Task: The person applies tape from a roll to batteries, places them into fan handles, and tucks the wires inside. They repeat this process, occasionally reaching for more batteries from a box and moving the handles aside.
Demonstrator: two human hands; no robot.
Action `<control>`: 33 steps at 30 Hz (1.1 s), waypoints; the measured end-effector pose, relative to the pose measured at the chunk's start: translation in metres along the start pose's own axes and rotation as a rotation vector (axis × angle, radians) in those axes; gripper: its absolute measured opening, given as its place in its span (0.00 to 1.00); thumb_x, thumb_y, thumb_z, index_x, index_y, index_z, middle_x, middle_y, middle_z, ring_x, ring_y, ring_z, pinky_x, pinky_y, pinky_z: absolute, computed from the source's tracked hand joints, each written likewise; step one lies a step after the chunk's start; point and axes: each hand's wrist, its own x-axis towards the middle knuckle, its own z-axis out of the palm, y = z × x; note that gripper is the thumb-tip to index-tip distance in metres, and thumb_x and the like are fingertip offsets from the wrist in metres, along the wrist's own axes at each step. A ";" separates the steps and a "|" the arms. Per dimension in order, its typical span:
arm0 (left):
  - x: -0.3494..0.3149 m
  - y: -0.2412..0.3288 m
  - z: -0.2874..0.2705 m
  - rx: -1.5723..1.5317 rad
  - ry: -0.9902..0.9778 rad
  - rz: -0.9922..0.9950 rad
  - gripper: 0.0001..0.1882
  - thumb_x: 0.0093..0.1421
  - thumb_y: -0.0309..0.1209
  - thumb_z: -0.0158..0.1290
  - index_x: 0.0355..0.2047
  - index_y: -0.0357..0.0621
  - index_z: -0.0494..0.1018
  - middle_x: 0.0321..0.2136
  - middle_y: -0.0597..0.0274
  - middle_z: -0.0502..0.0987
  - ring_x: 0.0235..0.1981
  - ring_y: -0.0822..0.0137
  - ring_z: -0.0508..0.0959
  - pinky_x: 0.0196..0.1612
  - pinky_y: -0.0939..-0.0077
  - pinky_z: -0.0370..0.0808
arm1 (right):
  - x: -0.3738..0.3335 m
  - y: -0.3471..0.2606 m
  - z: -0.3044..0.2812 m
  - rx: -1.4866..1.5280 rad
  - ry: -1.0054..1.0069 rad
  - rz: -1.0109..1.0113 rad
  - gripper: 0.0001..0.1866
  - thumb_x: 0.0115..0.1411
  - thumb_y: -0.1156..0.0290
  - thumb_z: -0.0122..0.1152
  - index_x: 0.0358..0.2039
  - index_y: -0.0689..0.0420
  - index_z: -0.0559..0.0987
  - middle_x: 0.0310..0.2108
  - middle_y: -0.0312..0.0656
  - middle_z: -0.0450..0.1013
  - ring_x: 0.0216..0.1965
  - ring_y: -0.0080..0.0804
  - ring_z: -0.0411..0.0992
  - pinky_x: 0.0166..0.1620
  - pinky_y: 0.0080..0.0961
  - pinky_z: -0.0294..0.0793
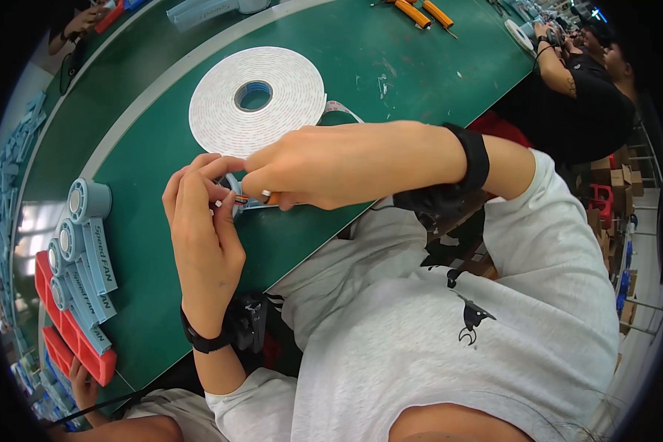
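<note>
1. Left hand (pixel 202 228): nearest the body's left, palm inward. Thumb and fingers bent close together, pinching a light-blue part (pixel 233 182) and its bundle of coloured wires (pixel 241 199). A small white connector (pixel 217 206) shows by the thumb.
2. Right hand (pixel 331 166): laid across from the right, fingers curled in. Seems closed around an orange piece (pixel 274 198), its end peeking out below the fingers. What the fingertips pinch: hidden.
3. The light-blue part sits between both hands, over the green table (pixel 272 247), near its edge. Mostly covered.
4. Handling, my judgement: steady the part by its rim with the left, grip connectors rather than wires, leave slack, and keep strands out of any seam. Tilting the right wrist clear would help sight.
5. Just beyond the hands: white tape roll (pixel 214 103), flat, loose tail out to the right.
6. Well left: ring-headed light-blue housings (pixel 99 200), lined up beside and over a red tray (pixel 88 361).
7. Far edge: orange cylinders (pixel 412 13) with leads.
</note>
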 end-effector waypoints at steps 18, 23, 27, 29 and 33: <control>0.038 0.018 -0.035 0.115 -0.418 -0.060 0.37 0.38 0.13 0.54 0.52 0.41 0.60 0.49 0.54 0.62 0.46 0.59 0.68 0.44 0.74 0.67 | 0.002 0.019 -0.010 0.332 0.124 0.347 0.13 0.45 0.77 0.60 0.33 0.58 0.71 0.24 0.34 0.67 0.21 0.24 0.61 0.26 0.23 0.62; 0.088 0.071 -0.055 0.204 -0.437 -0.102 0.40 0.33 0.12 0.57 0.52 0.42 0.61 0.46 0.53 0.65 0.48 0.58 0.67 0.45 0.75 0.68 | -0.040 0.018 -0.040 0.567 0.294 0.265 0.11 0.53 0.70 0.55 0.37 0.61 0.72 0.24 0.36 0.68 0.20 0.23 0.63 0.25 0.23 0.64; 0.164 0.099 -0.052 0.194 -0.447 0.275 0.37 0.38 0.20 0.60 0.52 0.39 0.61 0.49 0.51 0.65 0.50 0.57 0.67 0.50 0.74 0.65 | -0.080 0.024 -0.073 1.062 0.470 0.214 0.12 0.58 0.67 0.49 0.37 0.63 0.72 0.25 0.39 0.69 0.19 0.21 0.63 0.21 0.20 0.63; 0.219 0.078 -0.038 -0.442 -0.511 0.185 0.36 0.43 0.34 0.62 0.52 0.33 0.62 0.54 0.48 0.61 0.53 0.56 0.65 0.54 0.72 0.61 | -0.095 0.033 -0.094 1.328 0.554 0.194 0.13 0.60 0.66 0.47 0.36 0.64 0.72 0.25 0.40 0.69 0.18 0.20 0.62 0.18 0.17 0.61; 0.368 -0.007 0.040 0.299 -0.172 0.250 0.50 0.41 0.53 0.61 0.54 0.27 0.57 0.57 0.40 0.56 0.56 0.52 0.62 0.57 0.68 0.57 | -0.129 0.081 -0.124 1.429 0.882 0.139 0.11 0.60 0.67 0.48 0.34 0.63 0.71 0.26 0.40 0.69 0.17 0.18 0.61 0.15 0.13 0.56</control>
